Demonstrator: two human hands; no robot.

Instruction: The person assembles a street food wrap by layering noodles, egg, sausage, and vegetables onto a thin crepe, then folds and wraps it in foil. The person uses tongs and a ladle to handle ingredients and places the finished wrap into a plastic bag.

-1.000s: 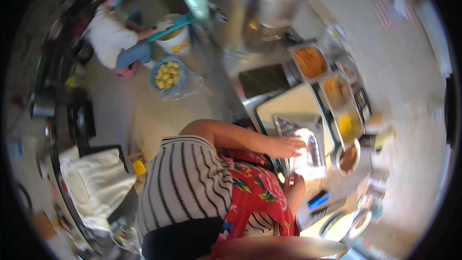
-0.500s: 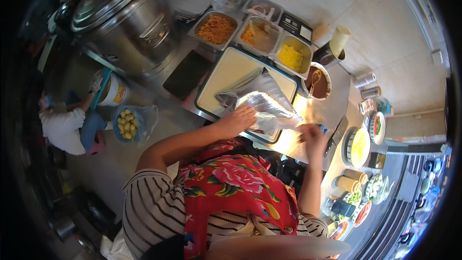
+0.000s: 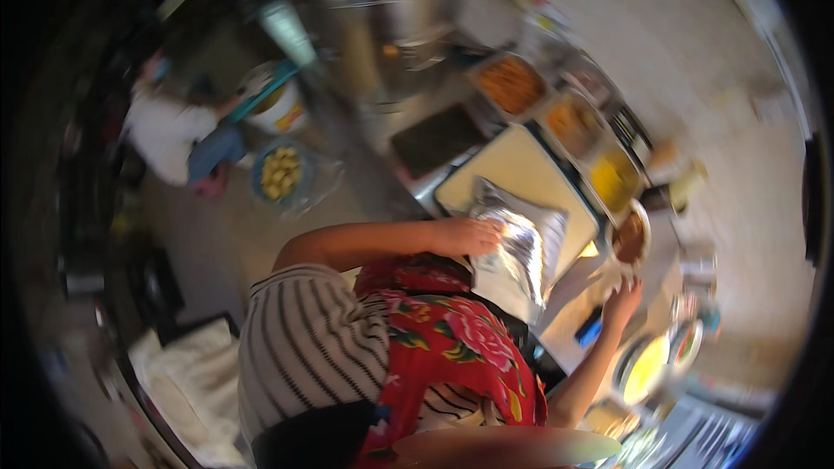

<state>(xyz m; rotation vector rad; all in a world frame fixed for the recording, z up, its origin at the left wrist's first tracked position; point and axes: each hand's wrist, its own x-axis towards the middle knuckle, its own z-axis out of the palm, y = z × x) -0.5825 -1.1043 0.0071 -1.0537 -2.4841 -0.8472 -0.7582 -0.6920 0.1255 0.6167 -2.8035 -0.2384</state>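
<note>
One steel counter [image 3: 566, 306] runs across the middle of the view, with a big stainless-steel pot [image 3: 373, 48] near its far end. Off to the left, a co-worker [image 3: 161, 132] in a white top sits low behind a white bucket [image 3: 280, 115] and a basin of potato-like pale pieces [image 3: 280, 174]. On the counter lies a cream cutting board [image 3: 497, 156] with a dark rim, and on the board's near part rests the silver foil bag [image 3: 546, 230], slightly puffed and creased. Beyond the board stand a steel pan of orange shreds [image 3: 512, 84] and a steel pan of yellow shreds [image 3: 615, 181]; just beside them is a round bowl of brown sauce [image 3: 629, 239].

The hands are well apart. The left hand [image 3: 473, 236] touches the bag's near-left edge; whether its fingers pinch it I cannot tell. The right hand [image 3: 624, 298], bent-fingered and blurred, is near the sauce bowl; whether it holds anything I cannot tell. Between forearm and board lies a small blue-and-black object [image 3: 591, 327].
</note>
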